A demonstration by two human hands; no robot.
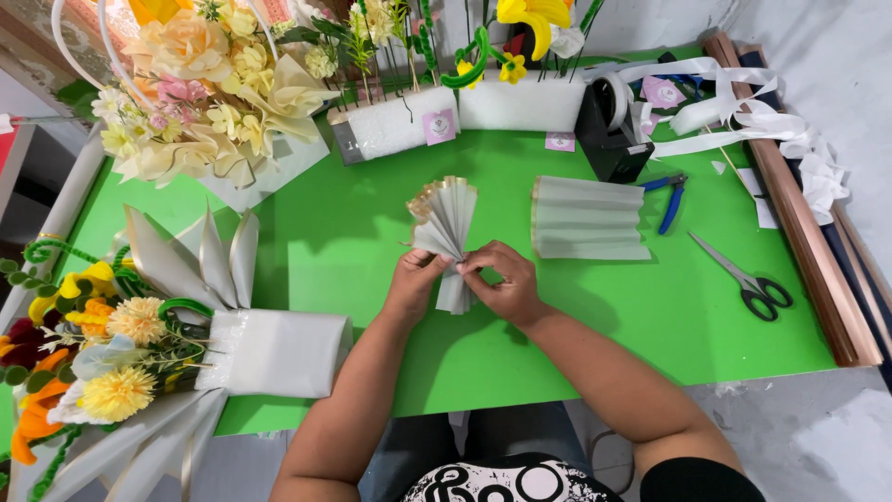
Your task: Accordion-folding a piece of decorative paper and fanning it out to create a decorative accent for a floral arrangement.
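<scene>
Head view | both hands [415,279] [506,284] grip pleated paper fan [446,228] | fan's base hidden

Two hands, left hand [413,284] and right hand [505,286], are showing at centre. Two pleated papers [444,228] [587,217], one scissors [748,279], one pliers [671,199], two foam blocks [390,125] [520,102] are lying above.

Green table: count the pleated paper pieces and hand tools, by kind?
On the green table:
Pleated paper fan, pinched by left hand and right hand: 1
Pleated paper sheet, lying flat: 1
Scissors: 1
Blue-handled pliers: 1
Black tape dispenser: 1
Total: 5
</scene>
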